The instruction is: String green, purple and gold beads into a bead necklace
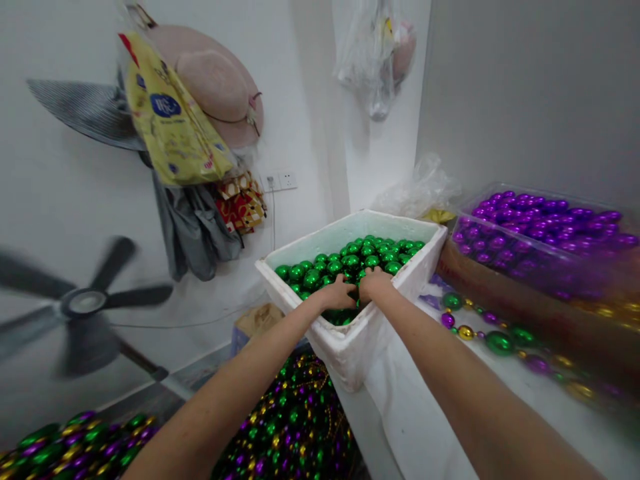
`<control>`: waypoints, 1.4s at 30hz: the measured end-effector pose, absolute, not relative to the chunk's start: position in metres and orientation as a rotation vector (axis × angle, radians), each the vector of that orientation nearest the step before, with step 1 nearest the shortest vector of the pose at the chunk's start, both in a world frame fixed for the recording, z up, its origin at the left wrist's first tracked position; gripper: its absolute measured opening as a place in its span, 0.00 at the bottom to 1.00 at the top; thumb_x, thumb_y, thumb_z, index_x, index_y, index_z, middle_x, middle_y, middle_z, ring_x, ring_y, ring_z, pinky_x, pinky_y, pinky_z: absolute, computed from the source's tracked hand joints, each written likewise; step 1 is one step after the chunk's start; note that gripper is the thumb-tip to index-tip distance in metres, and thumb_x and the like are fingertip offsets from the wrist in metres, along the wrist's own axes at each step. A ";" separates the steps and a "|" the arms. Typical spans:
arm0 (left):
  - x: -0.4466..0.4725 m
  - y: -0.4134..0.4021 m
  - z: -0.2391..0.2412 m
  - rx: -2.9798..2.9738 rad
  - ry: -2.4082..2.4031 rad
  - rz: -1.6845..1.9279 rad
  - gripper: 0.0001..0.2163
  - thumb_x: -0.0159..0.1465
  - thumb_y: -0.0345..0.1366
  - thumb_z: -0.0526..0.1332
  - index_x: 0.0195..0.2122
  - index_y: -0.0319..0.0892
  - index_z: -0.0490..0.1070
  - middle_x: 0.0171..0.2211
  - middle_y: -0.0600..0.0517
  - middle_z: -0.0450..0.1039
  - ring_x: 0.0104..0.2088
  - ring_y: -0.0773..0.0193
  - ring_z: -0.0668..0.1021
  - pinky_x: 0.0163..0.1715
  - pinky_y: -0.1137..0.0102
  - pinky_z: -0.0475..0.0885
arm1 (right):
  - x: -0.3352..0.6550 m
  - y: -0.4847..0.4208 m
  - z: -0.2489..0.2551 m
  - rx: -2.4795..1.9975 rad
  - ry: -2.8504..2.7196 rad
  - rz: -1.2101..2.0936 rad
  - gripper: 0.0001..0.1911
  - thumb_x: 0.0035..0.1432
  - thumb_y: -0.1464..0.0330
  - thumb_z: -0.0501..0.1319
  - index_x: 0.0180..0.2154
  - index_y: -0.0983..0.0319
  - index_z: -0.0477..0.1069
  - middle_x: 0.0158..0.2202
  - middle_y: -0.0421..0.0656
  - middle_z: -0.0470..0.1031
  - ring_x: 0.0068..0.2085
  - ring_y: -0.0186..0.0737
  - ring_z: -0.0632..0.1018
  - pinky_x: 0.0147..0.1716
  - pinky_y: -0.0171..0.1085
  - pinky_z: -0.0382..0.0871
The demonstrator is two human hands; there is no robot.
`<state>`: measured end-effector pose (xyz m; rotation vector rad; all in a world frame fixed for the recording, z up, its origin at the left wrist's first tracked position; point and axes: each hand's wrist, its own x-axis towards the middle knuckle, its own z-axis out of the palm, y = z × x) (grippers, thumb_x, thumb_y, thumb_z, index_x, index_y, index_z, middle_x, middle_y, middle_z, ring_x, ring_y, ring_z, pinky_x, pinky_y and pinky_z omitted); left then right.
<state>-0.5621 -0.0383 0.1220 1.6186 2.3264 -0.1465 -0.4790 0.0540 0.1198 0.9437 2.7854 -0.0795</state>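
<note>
Both hands are down inside a white foam box (pixel 345 360), set close together over the green beads (pixel 370 250) near the corner closest to the person. The box stands on the white tabletop (pixel 410 420), and its long axis seems to run away from the body and off to the right, with the two forearms coming in over the walls on either side of the near corner. Most of the beads in view lie ahead of the fingertips, spread toward the far end, with more along the wall on the left; the left hand (pixel 340 292) has that left-hand stretch on its own side. The right hand (pixel 376 284) sits just beside it — a little farther in and close to the right wall — so neither has a clear lead over the beads straight ahead. The left fingers are loosely spread and point toward the right hand, while the right fingers curve down among the beads; whether either hand has closed on a bead, I cannot tell, since the fingertips are partly hidden. To the right of the box, a strand of green, purple and gold beads (pixel 500 343) lies on the tabletop, and beyond it a clear tray (pixel 525 247) holds purple beads (pixel 540 217). Below the box, past the tabletop's left edge, is a heap of mixed beads (pixel 295 413), and a fan (pixel 85 301) stands well apart to the left.
</note>
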 end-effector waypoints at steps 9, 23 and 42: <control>-0.553 -0.029 0.124 1.634 2.387 -0.247 0.27 0.51 0.52 0.60 0.50 0.45 0.72 0.55 0.41 0.60 0.43 0.48 0.77 0.44 0.58 0.71 | -0.460 0.046 0.127 0.938 3.126 0.037 0.17 0.62 0.63 0.58 0.51 0.61 0.67 0.58 0.48 0.61 0.56 0.49 0.66 0.51 0.52 0.63; -0.543 0.009 0.093 1.674 2.454 -0.385 0.28 0.48 0.48 0.66 0.51 0.49 0.72 0.56 0.39 0.62 0.55 0.38 0.63 0.48 0.50 0.64 | -0.467 0.097 0.131 1.065 2.821 0.076 0.19 0.60 0.62 0.60 0.51 0.63 0.68 0.56 0.48 0.65 0.56 0.51 0.67 0.52 0.55 0.61; -0.556 0.009 0.083 1.625 2.445 -0.379 0.33 0.41 0.48 0.70 0.51 0.52 0.71 0.55 0.42 0.64 0.54 0.40 0.65 0.50 0.52 0.63 | -0.463 0.111 0.158 0.962 3.011 -0.635 0.17 0.57 0.63 0.64 0.46 0.65 0.71 0.52 0.49 0.69 0.55 0.51 0.68 0.54 0.55 0.60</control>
